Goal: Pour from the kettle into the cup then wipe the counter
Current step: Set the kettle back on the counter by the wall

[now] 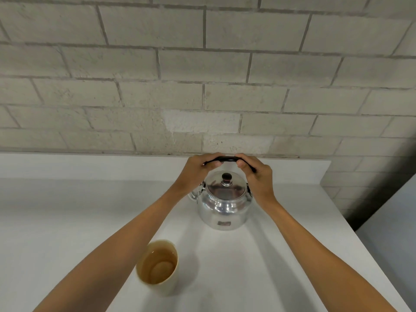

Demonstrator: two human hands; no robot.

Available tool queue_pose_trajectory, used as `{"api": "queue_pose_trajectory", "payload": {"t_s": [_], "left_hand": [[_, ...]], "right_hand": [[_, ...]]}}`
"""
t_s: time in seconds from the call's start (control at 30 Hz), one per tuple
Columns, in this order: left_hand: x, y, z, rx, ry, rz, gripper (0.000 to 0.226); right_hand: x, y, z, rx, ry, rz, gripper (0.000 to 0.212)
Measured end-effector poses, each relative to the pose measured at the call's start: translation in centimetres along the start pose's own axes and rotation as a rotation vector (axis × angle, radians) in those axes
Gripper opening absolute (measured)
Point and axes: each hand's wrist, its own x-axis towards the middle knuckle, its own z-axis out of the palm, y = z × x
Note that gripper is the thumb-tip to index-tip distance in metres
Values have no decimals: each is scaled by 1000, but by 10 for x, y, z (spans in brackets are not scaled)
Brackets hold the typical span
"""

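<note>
A polished metal kettle [222,208] stands upright on the white bench [67,221], toward the back and not far from the pale brick wall [202,70] behind it. Its domed lid [225,188] is seated in place, topped by a dark round knob [226,177]. The spout [193,195] points to the left and is partly hidden behind the left wrist. A small dark label sits low on the side of the body facing the camera.

Both hands are up on the black bail handle [227,159], which arches over the lid. The left hand [198,170] is closed around the left end of the handle, fingers curled over the top and the thumb tucked under. The right hand [256,174] is wrapped around the right end in the same manner. A short stretch of the handle shows bare between the two hands. Both forearms reach in from the lower corners of the view.

A cream-coloured cup [157,265] stands upright on the bench nearer the camera, left of and well apart from the kettle, just beside the left forearm. It holds a clear liquid, whose surface lies below the rim. The bench ends at a raised white ledge along the wall, and its right edge runs diagonally past the right arm.
</note>
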Motion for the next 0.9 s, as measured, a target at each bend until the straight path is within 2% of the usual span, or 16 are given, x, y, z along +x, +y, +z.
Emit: {"api": "queue_pose_trajectory", "payload": {"t_s": [0.17,0.33,0.47,0.63,0.73,0.9], "left_hand": [[8,-4,0,-5,28,-11,29],[10,-8,-1,-7,39,-42,33],[8,-8,-3,10,21,-80,42],[-5,-1,-6,44,-15,-132,62],[-16,5,-10,6,-13,-168,64],[-45,21,-20,3,56,-197,55]], "right_hand": [[8,8,6,-10,31,-31,23],[8,9,3,-20,-10,-43,22],[8,3,-5,-49,-98,11,24],[5,-10,-18,-141,-224,80,37],[2,-22,-24,-172,-155,84,40],[-10,-52,-38,-188,-93,118,26]]}}
